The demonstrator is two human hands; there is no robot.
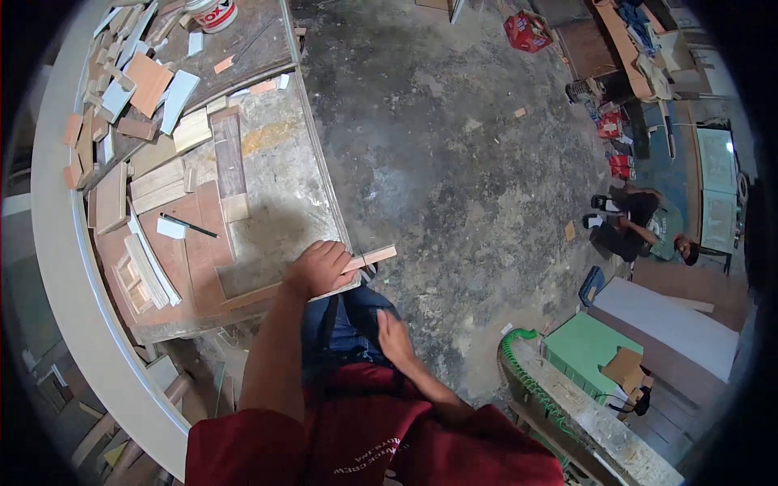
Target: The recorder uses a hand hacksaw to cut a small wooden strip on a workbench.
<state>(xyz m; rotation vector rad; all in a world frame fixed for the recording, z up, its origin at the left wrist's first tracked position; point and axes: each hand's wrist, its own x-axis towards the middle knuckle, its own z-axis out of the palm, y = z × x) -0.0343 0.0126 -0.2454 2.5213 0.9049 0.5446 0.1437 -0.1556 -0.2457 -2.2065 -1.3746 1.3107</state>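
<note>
My left hand (318,267) is closed on a narrow pale wooden strip (374,256) at the near right corner of the workbench (296,186), with the strip sticking out past the edge. A thin dark line crosses the strip; I cannot make out what it is. My right hand (394,340) is lower, beside my thigh, fingers apart and holding nothing visible. On the bench to the left lie a black pencil (194,227) on a small white piece (170,228), pale boards (158,185), a long greyish board (227,154) and a small wooden frame piece (136,275).
Piled offcuts (150,85) and a white bucket (211,12) top the bench's far end. Stained concrete floor (454,194) lies right of it. Another person (640,227) sits at the far right. A green box (592,356), coiled green hose (527,373) and boards (664,324) are at the lower right.
</note>
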